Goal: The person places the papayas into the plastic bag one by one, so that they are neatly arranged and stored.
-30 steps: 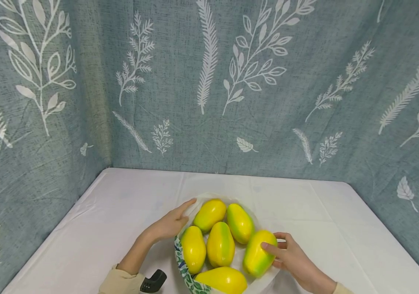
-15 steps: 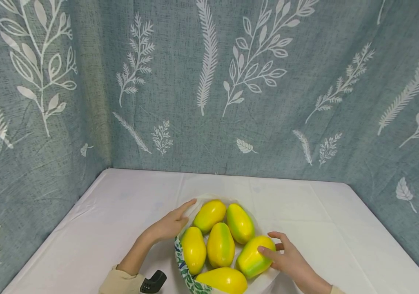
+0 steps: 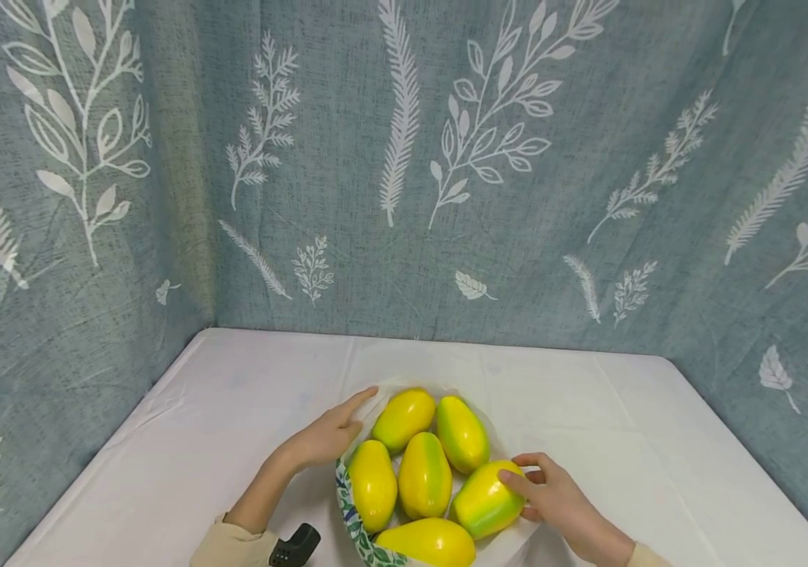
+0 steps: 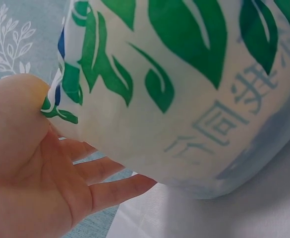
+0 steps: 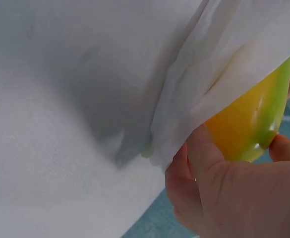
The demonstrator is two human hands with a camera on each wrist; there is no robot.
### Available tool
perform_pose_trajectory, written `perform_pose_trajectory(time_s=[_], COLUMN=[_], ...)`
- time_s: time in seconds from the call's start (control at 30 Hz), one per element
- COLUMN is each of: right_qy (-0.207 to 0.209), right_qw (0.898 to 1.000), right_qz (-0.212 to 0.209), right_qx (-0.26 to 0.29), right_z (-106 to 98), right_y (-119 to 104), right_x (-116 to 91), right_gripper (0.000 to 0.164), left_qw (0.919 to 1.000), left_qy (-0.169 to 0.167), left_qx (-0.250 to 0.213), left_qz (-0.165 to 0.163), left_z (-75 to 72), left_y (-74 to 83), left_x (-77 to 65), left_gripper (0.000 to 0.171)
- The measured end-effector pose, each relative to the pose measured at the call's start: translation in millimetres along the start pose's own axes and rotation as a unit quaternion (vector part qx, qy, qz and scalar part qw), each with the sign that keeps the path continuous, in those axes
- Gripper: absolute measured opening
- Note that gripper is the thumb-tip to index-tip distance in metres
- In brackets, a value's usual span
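Note:
A white plastic bag (image 3: 356,512) with green leaf print stands with its mouth wide, holding several yellow-green mangoes. On its left side, my left hand (image 3: 329,431) holds the rim, index finger stretched along the edge. In the left wrist view the bag's printed wall (image 4: 149,124) covers part of that hand's fingers. My right hand (image 3: 560,500) grips the rightmost mango (image 3: 487,504), thumb on top and the other fingers at its right side. That mango (image 5: 249,119) shows between the thumb and fingers in the right wrist view, partly behind the bag's white edge.
The other mangoes (image 3: 425,476) lie close together in the bag. Under it is a white-covered table (image 3: 248,378). A teal curtain (image 3: 347,197) with white leaf patterns rises behind and at both sides. A black wrist device (image 3: 295,545) sits by the left sleeve.
My right hand has moved left and slightly down with the rightmost mango, which has turned more sideways and now sits nearer the middle mangoes. The left hand has stayed on the rim.

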State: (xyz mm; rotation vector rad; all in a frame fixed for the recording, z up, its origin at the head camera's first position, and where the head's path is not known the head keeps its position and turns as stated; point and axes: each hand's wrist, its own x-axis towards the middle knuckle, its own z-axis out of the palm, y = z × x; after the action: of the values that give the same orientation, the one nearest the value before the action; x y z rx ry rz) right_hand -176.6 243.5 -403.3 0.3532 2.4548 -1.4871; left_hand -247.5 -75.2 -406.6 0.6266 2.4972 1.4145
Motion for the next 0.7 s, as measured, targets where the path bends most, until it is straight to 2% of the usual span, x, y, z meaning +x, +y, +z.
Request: perform_pose_trajectory(time_s=[0.2,0.3,0.57,0.7], right_qy=[-0.057,-0.071,-0.08,-0.089], right_qw=[0.998,0.997,0.996,0.995], right_qz=[0.001,0.007,0.01,0.009], right_qx=[0.022,0.027,-0.036,-0.05], right_z=[-8.0,-9.4,-7.8,-9.7], right_y=[-2.4,-1.9,-11.9,-16.7], right_x=[5.9,8.9,17.3,19.9], right_gripper=[0.065,0.061,0.052,0.046], left_qw=[1.0,1.0,1.0,1.0], left_qy=[0.002,-0.002,-0.006,-0.005], left_qx=[-0.006,-0.006,-0.006,-0.003], left_qz=[-0.003,0.001,-0.001,0.004], left_z=[1.7,2.0,0.0,-0.1], left_y=[0.5,0.6,0.5,0.7], left_x=[-0.2,0.3,1.3,1.7], left_gripper=[0.052,0.052,0.052,0.052])
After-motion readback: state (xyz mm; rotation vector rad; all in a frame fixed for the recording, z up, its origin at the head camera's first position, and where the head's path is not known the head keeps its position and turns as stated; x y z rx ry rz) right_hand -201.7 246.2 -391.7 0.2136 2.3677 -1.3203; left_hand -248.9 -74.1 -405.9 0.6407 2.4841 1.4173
